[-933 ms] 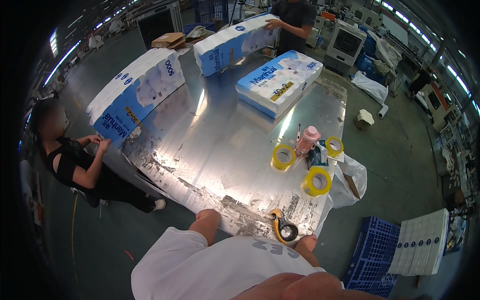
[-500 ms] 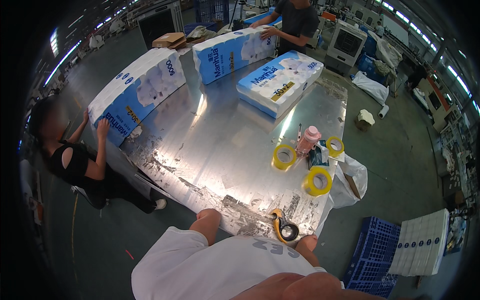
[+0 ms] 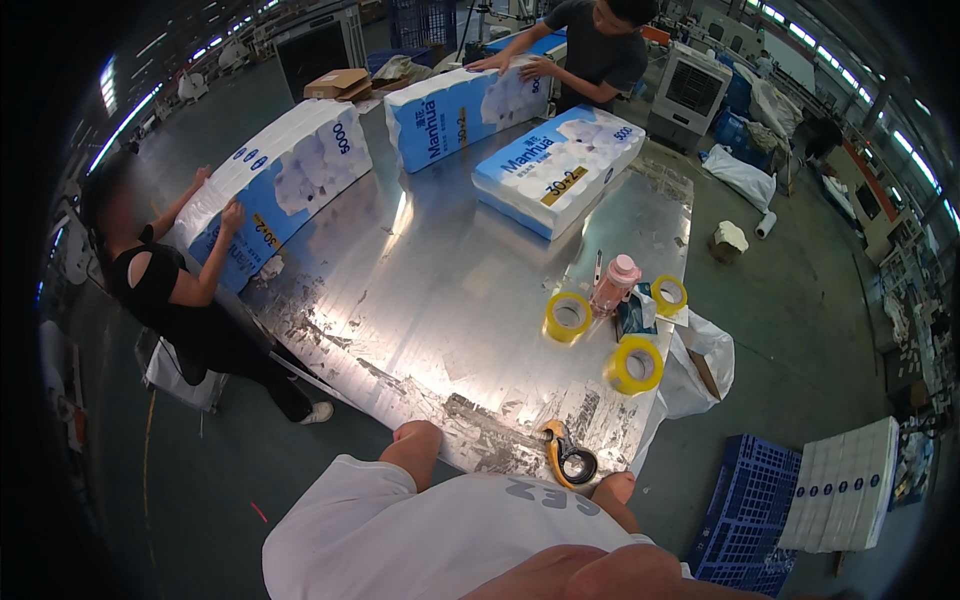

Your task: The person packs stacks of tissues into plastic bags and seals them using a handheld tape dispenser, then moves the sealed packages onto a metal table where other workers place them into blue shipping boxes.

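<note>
My left hand (image 3: 417,438) rests at the near edge of the metal table (image 3: 440,290), a rounded bare shape with no fingers to make out. At the same edge, to the right, lies my right hand (image 3: 615,487), its fingers hidden too. Close to the right hand is a yellow-and-black tape dispenser (image 3: 568,458); neither hand is seen to hold it. Farther up the table are three rolls of clear yellow tape, the nearest roll (image 3: 635,365) among them, around a pink bottle (image 3: 614,285). A dark green packet (image 3: 636,315) lies beside the bottle.
Three large blue-and-white tissue roll packs stand or lie on the far half: a left pack (image 3: 280,190), a middle pack (image 3: 465,115), a right pack (image 3: 558,170). A co-worker (image 3: 165,270) grips the left one; another (image 3: 595,60) touches the middle one. Blue pallets (image 3: 740,510) stand lower right.
The left co-worker has leaned in, hands moved up and right along the pack. The far co-worker bends lower, one hand shifted left across the middle pack's top. My hands have not moved.
</note>
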A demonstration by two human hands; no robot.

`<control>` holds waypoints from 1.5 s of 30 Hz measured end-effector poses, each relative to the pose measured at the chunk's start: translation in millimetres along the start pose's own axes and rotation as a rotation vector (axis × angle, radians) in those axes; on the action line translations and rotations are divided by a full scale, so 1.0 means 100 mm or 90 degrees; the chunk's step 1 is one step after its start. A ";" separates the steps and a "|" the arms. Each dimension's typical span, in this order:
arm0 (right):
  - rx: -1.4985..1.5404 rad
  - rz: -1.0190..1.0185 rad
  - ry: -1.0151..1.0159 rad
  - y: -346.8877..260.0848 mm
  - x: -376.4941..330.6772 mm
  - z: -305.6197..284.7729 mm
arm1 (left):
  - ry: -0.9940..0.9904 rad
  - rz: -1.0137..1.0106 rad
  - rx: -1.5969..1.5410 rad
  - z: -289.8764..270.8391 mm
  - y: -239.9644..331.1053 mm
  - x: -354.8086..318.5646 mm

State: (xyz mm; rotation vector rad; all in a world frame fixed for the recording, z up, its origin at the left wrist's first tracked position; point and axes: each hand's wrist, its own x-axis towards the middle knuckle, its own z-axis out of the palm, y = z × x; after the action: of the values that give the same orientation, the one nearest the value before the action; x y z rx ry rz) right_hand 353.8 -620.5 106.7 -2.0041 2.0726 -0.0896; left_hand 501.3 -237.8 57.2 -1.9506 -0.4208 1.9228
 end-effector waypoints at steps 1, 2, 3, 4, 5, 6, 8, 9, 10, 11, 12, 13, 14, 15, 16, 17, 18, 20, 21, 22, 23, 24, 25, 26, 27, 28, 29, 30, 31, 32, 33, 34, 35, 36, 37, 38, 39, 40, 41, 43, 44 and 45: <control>-0.001 0.004 0.005 0.00 0.01 0.01 | 0.001 0.000 0.002 0.01 -0.01 0.01; -0.003 0.008 0.009 0.01 0.01 0.03 | 0.002 0.001 0.002 0.01 0.00 0.00; -0.004 0.000 0.015 0.02 0.02 0.05 | 0.001 0.003 0.003 0.02 -0.01 0.00; -0.006 -0.008 0.021 0.03 0.03 0.07 | 0.001 0.004 0.005 0.02 -0.01 0.00; -0.007 -0.015 0.027 0.05 0.04 0.09 | 0.003 0.003 0.004 0.01 -0.01 0.00; -0.006 -0.012 0.018 0.06 0.04 0.09 | 0.003 0.006 0.005 0.02 -0.01 0.00; 0.000 -0.007 -0.001 0.03 0.03 0.09 | 0.007 0.008 0.005 0.02 -0.01 0.01; 0.010 -0.013 -0.001 0.02 0.02 0.07 | 0.009 0.011 0.002 0.01 -0.01 0.02; 0.021 -0.019 -0.001 0.00 -0.02 0.01 | 0.011 0.010 -0.001 0.00 -0.02 0.03; 0.031 -0.026 -0.002 -0.02 -0.05 -0.01 | 0.011 0.013 -0.003 0.02 -0.03 0.04; 0.027 -0.028 0.003 0.01 -0.04 0.03 | 0.008 0.015 -0.005 0.09 -0.04 0.05; 0.031 -0.024 0.012 0.06 0.02 0.09 | 0.013 0.020 0.001 0.08 -0.02 0.01; 0.033 -0.015 0.023 0.10 0.08 0.13 | 0.022 0.022 0.007 0.02 0.01 0.00; 0.037 -0.028 0.050 0.09 0.08 0.15 | 0.023 0.023 0.005 0.02 0.02 0.02; 0.040 -0.040 0.077 0.09 0.07 0.17 | 0.026 0.025 0.005 0.03 0.01 0.04; 0.042 -0.053 0.104 0.08 0.05 0.19 | 0.025 0.027 -0.001 0.04 0.01 0.07; 0.030 -0.044 0.098 0.11 0.10 0.26 | 0.032 0.028 -0.004 -0.01 0.00 0.06; 0.017 -0.023 0.084 0.15 0.20 0.41 | 0.045 0.035 -0.006 -0.08 0.02 0.02; 0.033 -0.040 0.064 0.15 0.21 0.48 | 0.041 0.030 -0.017 -0.03 -0.04 0.03; 0.034 -0.020 0.056 0.19 0.27 0.47 | 0.052 0.037 -0.005 -0.13 0.05 -0.01; 0.023 -0.015 0.043 0.25 0.26 0.43 | 0.043 0.039 -0.006 -0.03 0.07 0.00; 0.023 -0.019 0.040 0.24 0.25 0.42 | 0.035 0.040 -0.008 0.03 0.07 0.02; 0.024 -0.023 0.039 0.20 0.22 0.42 | 0.037 0.039 -0.008 0.04 0.07 0.03; 0.025 -0.027 0.037 0.14 0.21 0.43 | 0.051 0.034 -0.009 -0.07 0.04 0.05; 0.055 -0.024 0.050 0.15 0.24 0.43 | 0.056 0.036 -0.002 -0.07 0.08 0.06; 0.038 -0.049 0.012 0.12 0.17 0.38 | 0.041 0.028 -0.015 0.04 -0.03 0.11; 0.024 -0.058 -0.019 0.12 0.13 0.32 | 0.037 0.024 -0.010 0.06 -0.03 0.13; 0.025 -0.047 -0.004 0.12 0.17 0.35 | 0.039 0.024 -0.004 0.04 0.00 0.12; 0.026 -0.038 0.011 0.16 0.20 0.38 | 0.041 0.025 0.001 0.05 0.02 0.12; 0.023 -0.061 0.001 0.18 0.21 0.39 | 0.050 0.027 0.001 -0.01 0.02 0.11; 0.025 -0.039 0.014 0.20 0.23 0.40 | 0.055 0.031 0.004 0.00 0.03 0.11; 0.027 -0.016 0.027 0.20 0.26 0.41 | 0.060 0.039 0.006 -0.01 0.07 0.10; 0.029 0.008 0.040 0.20 0.29 0.42 | 0.071 0.043 0.007 -0.06 0.12 0.08; 0.034 -0.047 0.022 0.21 0.23 0.38 | 0.068 0.040 -0.003 0.01 0.05 0.08; 0.018 -0.045 0.004 0.21 0.18 0.35 | 0.065 0.034 -0.007 0.07 0.00 0.08; 0.007 -0.039 -0.008 0.13 0.15 0.25 | 0.076 0.032 -0.014 0.05 0.00 0.08; -0.004 -0.033 -0.020 0.09 0.13 0.20 | 0.064 0.033 -0.009 0.07 0.00 0.08; 0.004 -0.030 -0.006 0.10 0.11 0.21 | 0.057 0.031 -0.005 0.07 -0.01 0.08; 0.012 -0.026 0.009 0.11 0.11 0.22 | 0.053 0.031 0.002 0.06 0.01 0.08; 0.014 -0.018 0.021 0.11 0.14 0.23 | 0.046 0.033 0.010 0.03 0.05 0.08; 0.007 -0.014 0.015 0.11 0.14 0.24 | 0.044 0.032 0.014 0.02 0.04 0.08; 0.000 -0.011 0.009 0.10 0.14 0.25 | 0.042 0.030 0.015 0.02 0.04 0.09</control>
State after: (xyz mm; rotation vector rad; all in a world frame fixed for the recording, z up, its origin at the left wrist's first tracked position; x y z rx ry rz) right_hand 349.0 -630.8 78.0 -2.0270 2.0647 -0.1068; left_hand 499.6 -237.0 47.4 -2.0196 -0.3346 1.8772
